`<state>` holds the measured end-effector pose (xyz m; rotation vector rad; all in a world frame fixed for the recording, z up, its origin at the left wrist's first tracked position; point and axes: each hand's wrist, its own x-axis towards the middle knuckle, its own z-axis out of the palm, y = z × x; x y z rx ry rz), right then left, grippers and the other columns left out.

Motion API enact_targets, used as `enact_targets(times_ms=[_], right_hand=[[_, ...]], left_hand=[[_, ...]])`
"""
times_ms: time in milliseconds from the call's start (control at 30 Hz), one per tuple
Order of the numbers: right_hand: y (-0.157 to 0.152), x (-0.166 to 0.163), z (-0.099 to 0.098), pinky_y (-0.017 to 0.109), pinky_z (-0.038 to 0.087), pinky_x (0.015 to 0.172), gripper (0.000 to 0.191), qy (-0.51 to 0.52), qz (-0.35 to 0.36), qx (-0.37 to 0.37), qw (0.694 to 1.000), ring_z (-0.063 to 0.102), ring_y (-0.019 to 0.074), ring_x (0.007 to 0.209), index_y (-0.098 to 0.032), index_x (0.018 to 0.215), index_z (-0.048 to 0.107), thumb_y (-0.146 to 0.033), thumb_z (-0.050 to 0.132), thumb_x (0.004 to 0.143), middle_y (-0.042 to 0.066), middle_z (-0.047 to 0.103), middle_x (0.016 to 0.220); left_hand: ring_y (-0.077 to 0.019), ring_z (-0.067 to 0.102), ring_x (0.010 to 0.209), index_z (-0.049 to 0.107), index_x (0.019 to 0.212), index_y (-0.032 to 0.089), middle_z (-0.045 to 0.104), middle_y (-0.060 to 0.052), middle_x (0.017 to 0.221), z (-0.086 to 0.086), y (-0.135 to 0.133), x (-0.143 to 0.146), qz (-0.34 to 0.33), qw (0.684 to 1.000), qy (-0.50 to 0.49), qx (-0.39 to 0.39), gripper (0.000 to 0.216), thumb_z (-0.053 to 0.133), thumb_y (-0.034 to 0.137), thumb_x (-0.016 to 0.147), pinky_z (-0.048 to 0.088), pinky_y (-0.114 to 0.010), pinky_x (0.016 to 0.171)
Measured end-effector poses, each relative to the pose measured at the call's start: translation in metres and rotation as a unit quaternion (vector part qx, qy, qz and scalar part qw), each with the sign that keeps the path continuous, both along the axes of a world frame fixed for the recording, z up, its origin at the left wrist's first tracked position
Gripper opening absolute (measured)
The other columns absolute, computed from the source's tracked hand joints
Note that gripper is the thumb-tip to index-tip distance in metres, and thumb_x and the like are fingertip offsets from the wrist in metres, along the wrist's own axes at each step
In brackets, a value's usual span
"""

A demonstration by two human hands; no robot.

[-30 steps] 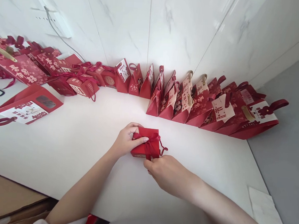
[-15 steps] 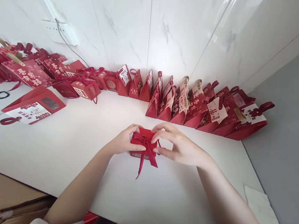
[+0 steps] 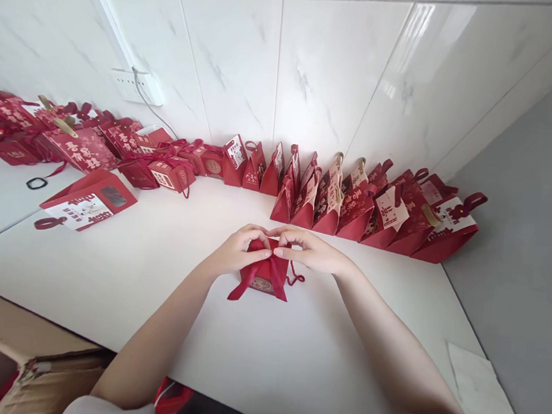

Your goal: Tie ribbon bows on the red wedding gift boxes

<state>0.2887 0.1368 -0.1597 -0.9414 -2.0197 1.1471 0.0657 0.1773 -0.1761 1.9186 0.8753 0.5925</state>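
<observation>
Pinching the red ribbon (image 3: 245, 283) on top of a small red gift box (image 3: 264, 288), we have both hands closed on it: our left hand (image 3: 236, 253) sits at the box's 10 o'clock and our right hand (image 3: 310, 253) at its 2 o'clock, fingertips meeting over the lid. The box rests on the white tabletop (image 3: 153, 286), near its middle, with ribbon tails hanging down its front. At 1 o'clock from the box a row of red gift bags (image 3: 353, 204) stands along the tiled wall (image 3: 250, 56); at 10 o'clock a windowed red bag (image 3: 88, 199) lies flat. A cardboard box (image 3: 16, 358) shows at 7 o'clock.
</observation>
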Motion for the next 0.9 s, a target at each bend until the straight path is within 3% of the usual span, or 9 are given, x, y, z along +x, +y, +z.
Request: enact_targets(times_ms=[267, 500, 600, 700, 800, 900], right_hand=[[0.028, -0.005, -0.035, 0.04, 0.037, 0.101, 0.027, 0.155, -0.008, -0.126, 0.98, 0.059, 0.0241, 0.111, -0.018, 0.069, 0.06, -0.04, 0.069, 0.082, 0.007, 0.066, 0.117], [0.031, -0.005, -0.055, 0.041, 0.032, 0.106, 0.028, 0.151, -0.09, -0.118, 0.977, 0.052, 0.0265, 0.122, -0.018, 0.064, 0.06, -0.041, 0.071, 0.076, 0.008, 0.064, 0.121], [0.024, -0.002, -0.054, 0.04, 0.035, 0.104, 0.026, 0.15, -0.119, -0.11, 0.975, 0.055, 0.0238, 0.118, -0.02, 0.081, 0.065, -0.045, 0.07, 0.078, 0.007, 0.065, 0.119], [0.016, 0.006, -0.043, 0.039, 0.039, 0.1, 0.032, 0.152, -0.167, -0.091, 0.97, 0.057, 0.0216, 0.111, -0.023, 0.099, 0.064, -0.051, 0.065, 0.083, 0.005, 0.065, 0.117], [0.007, 0.016, -0.027, 0.04, 0.04, 0.099, 0.032, 0.148, -0.206, -0.055, 0.966, 0.057, 0.0216, 0.109, -0.023, 0.1, 0.063, -0.052, 0.061, 0.086, 0.004, 0.065, 0.113], [0.0, 0.017, -0.017, 0.04, 0.039, 0.102, 0.03, 0.123, -0.189, -0.001, 0.974, 0.058, 0.0215, 0.109, -0.023, 0.1, 0.064, -0.05, 0.059, 0.089, 0.004, 0.066, 0.11]], left_hand=[[-0.026, 0.055, 0.117, 0.069, 0.085, 0.022, 0.059, -0.007, 0.116, -0.014, 0.001, -0.001, -0.007, 1.0, 0.007, 0.018, 0.013, 0.069, 0.033, 0.079, 0.038, -0.042, 0.108], [-0.0247, 0.06, 0.105, 0.069, 0.084, 0.02, 0.063, -0.007, 0.109, -0.02, 0.005, 0.001, -0.002, 1.0, 0.014, 0.028, 0.014, 0.068, 0.033, 0.079, 0.042, -0.04, 0.1], [-0.0237, 0.061, 0.101, 0.068, 0.085, 0.02, 0.064, -0.006, 0.106, -0.016, 0.002, 0.001, -0.005, 1.0, 0.014, 0.013, 0.017, 0.067, 0.036, 0.08, 0.043, -0.038, 0.096], [-0.0237, 0.06, 0.105, 0.066, 0.099, 0.023, 0.064, -0.005, 0.112, -0.008, 0.0, -0.002, 0.031, 0.999, -0.011, -0.017, 0.024, 0.062, 0.042, 0.085, 0.044, -0.037, 0.096], [-0.0244, 0.052, 0.125, 0.063, 0.107, 0.025, 0.061, -0.004, 0.125, 0.002, 0.001, -0.006, 0.078, 0.995, -0.054, 0.0, 0.026, 0.058, 0.042, 0.088, 0.037, -0.038, 0.107], [-0.0244, 0.048, 0.129, 0.064, 0.103, 0.025, 0.059, -0.004, 0.128, 0.01, 0.001, -0.008, 0.054, 0.997, -0.033, 0.053, 0.024, 0.06, 0.041, 0.087, 0.029, -0.041, 0.114]])
